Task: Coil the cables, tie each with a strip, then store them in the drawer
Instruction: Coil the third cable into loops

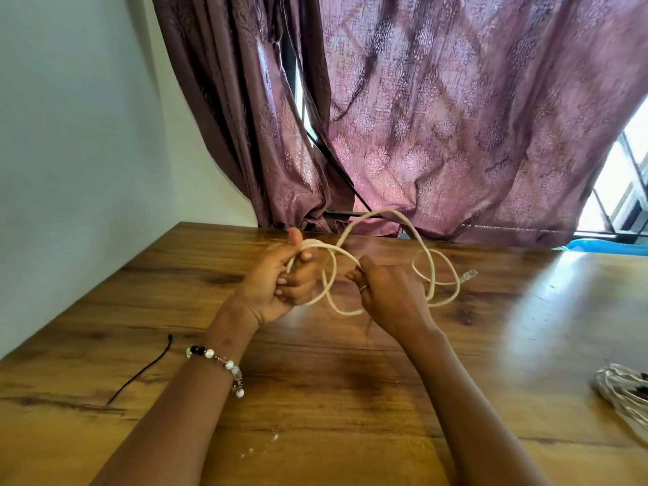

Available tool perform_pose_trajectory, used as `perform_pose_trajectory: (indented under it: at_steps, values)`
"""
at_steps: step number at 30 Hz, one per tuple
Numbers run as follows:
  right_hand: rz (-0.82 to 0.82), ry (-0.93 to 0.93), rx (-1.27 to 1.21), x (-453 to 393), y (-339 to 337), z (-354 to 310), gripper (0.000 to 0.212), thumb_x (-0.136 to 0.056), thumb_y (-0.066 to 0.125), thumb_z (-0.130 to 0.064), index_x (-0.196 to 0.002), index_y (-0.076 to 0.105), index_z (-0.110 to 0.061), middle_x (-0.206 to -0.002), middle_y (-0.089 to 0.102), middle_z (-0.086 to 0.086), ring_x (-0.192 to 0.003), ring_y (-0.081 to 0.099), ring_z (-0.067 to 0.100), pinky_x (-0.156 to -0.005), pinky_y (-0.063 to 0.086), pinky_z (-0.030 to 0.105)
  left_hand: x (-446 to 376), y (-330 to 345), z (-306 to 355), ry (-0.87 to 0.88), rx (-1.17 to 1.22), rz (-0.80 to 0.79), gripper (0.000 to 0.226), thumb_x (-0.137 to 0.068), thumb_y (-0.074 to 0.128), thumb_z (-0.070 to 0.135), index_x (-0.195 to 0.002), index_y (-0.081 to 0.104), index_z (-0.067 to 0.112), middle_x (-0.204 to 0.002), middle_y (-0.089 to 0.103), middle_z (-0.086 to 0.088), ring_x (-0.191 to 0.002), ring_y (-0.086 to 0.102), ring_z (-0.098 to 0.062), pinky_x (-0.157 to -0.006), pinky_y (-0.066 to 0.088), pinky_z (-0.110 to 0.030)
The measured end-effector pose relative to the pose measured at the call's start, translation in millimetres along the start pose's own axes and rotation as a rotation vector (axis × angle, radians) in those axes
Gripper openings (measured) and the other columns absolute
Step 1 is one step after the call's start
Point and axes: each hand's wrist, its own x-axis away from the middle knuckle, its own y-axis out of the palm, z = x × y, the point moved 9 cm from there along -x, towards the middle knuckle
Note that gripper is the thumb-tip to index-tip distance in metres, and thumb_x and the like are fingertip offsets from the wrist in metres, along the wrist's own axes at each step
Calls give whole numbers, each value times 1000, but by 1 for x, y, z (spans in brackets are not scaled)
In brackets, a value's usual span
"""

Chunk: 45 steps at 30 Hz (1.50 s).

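A cream network cable (426, 256) loops above the wooden table (315, 398), its clear plug (468, 276) hanging at the right. My left hand (280, 282) grips gathered loops of the cable, thumb up. My right hand (385, 292) pinches a strand of the same cable just right of the left hand. A thin black strip (143, 370) lies on the table at the left, apart from both hands.
A bundle of pale coiled cables (627, 391) lies at the table's right edge. A purple patterned curtain (438, 117) hangs behind the table's far edge, with a window at the right. A white wall stands on the left.
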Motion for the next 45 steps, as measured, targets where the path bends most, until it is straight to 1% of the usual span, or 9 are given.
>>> perform_pose_trajectory:
  at_steps: [6,10,18,25,28,31,36,40,45]
  values:
    - [-30,-88,68,4,0,-22,36,-94,47,-45,-115,50,-16,-101,65,4,-94,63,30,-71,51,38,-2,-4,15,119,296,-142,45,-94,34,48,-75,55,13,-45,22,6,-34,17,-7,-34,23,-18]
    - [-55,-51,170,4,0,-16,34,-94,49,-27,-126,42,-18,-100,68,7,-95,63,33,-83,45,40,0,-9,28,181,433,-252,38,-95,43,42,-82,54,9,-50,29,4,-38,26,-9,-38,28,-23]
    - [-96,-7,102,5,0,-8,29,-93,56,-29,-120,50,-20,-106,69,-1,-104,62,26,-96,36,39,16,-53,59,555,457,173,37,-94,39,39,-66,50,17,-40,32,8,-30,21,-6,-30,23,-18]
    - [20,-59,258,5,5,-20,22,-84,50,-6,-103,57,-12,-89,68,6,-88,62,32,-78,44,47,26,-85,63,643,478,399,43,-101,36,34,-61,41,20,-44,29,8,-34,24,-4,-35,20,-17]
    - [-86,-125,368,8,13,-34,40,-85,29,-7,-110,59,-11,-97,68,12,-100,57,36,-88,40,51,20,-76,62,637,354,432,39,-97,41,26,-59,42,19,-48,32,7,-37,26,-4,-37,21,-17]
    - [-287,-208,392,15,27,-43,36,-91,36,-5,-122,52,-13,-119,61,12,-124,40,37,-103,24,57,18,-69,61,615,215,453,33,-100,37,17,-67,39,16,-50,39,5,-37,32,-5,-38,26,-16]
    - [-317,-415,375,28,24,-75,49,-82,21,-5,-118,54,-10,-120,58,13,-124,40,35,-106,20,61,14,-62,54,565,-165,518,17,-101,37,20,-92,44,7,-62,64,-2,-50,60,-13,-47,48,-20]
    - [-94,-475,275,27,6,-89,51,-75,21,-11,-99,65,-9,-97,66,11,-95,60,32,-93,40,51,1,-50,34,433,-523,471,9,-103,30,13,-109,33,7,-76,70,-10,-65,70,-17,-56,55,-23]
    - [210,-338,212,16,-28,-66,44,-78,36,-5,-110,65,-16,-85,65,4,-78,61,29,-89,32,41,-1,-44,16,262,-826,439,5,-102,38,20,-98,41,21,-56,59,0,-42,52,-12,-40,42,-21]
